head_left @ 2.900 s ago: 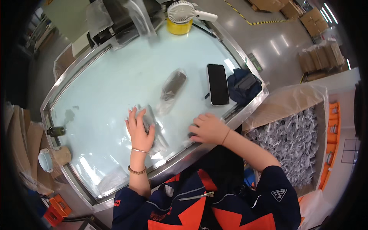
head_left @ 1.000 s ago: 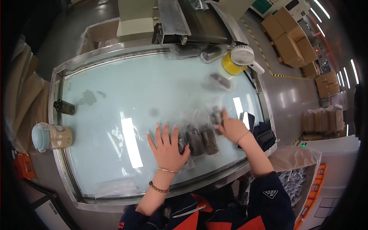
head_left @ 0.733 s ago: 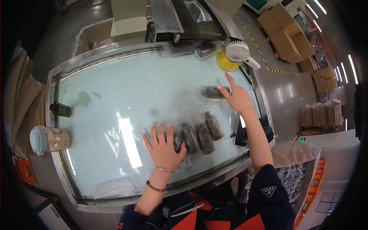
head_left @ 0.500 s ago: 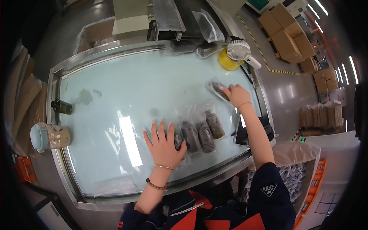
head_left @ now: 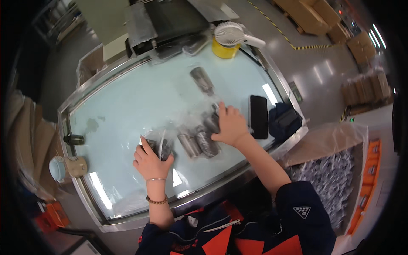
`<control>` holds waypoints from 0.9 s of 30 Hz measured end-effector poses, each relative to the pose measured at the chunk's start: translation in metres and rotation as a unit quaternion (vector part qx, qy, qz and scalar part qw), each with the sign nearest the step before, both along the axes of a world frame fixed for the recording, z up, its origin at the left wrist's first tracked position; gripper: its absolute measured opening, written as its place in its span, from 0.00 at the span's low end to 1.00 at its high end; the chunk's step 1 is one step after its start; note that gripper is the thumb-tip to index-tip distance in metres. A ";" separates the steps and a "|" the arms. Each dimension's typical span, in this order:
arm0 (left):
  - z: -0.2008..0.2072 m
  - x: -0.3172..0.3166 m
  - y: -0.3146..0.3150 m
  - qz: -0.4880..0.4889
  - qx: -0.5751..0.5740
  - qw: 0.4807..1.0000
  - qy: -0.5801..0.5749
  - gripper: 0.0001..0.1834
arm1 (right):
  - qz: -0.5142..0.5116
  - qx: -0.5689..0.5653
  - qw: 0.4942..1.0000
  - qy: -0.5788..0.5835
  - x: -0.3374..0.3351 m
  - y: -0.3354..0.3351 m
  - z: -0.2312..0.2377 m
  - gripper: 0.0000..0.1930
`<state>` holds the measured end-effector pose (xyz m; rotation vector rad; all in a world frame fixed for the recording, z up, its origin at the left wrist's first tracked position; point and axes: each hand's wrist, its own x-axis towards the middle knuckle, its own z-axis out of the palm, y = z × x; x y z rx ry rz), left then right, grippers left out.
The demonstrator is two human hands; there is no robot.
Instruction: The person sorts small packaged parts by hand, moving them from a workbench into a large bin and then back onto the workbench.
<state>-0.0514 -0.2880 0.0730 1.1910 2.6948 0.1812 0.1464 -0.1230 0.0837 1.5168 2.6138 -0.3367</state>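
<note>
Now the right hand (head_left: 233, 127) has come back from the far right part of the tabletop (head_left: 123, 108), where half a second ago it was at a bagged part, and is at the right end of the gathered group. There its thumb and forefinger stand apart on either side of a dark bagged part (head_left: 211, 122); motion blur hides the contact, so I cannot tell whether it grips or merely pushes. The left hand (head_left: 152, 165) now sits farther from the middle pair (head_left: 189, 145), thumb and forefinger wide around the left-hand bags (head_left: 165, 148), with what looks like two dark parts in them; how firmly it presses is unclear. The wearer's head has also turned, so some of the apparent shift is only the view. Farther off, a lone bagged part (head_left: 200, 80) lies between the group and the dark conveyor (head_left: 172, 19), apart from both hands; it was not at that spot in the previous view. For the work in hand, I judge this means the reached-for part has joined the loose row between the hands, while the lone one remains outside it.
</note>
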 end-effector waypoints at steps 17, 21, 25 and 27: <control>-0.048 -0.041 0.002 0.130 0.284 0.511 -0.801 0.30 | -0.234 -0.692 0.322 0.602 0.042 -0.034 -0.048 0.15; -0.020 -0.018 -0.001 0.107 0.267 0.512 -0.809 0.31 | -0.230 -0.691 0.227 0.647 0.075 -0.049 -0.027 0.09; -0.015 0.015 0.017 0.024 0.244 0.440 -0.864 0.31 | -0.232 -0.625 0.191 0.720 0.145 -0.083 0.010 0.12; 0.000 0.065 0.031 -0.023 0.207 0.416 -0.885 0.31 | -0.227 -0.576 0.174 0.766 0.199 -0.113 0.009 0.12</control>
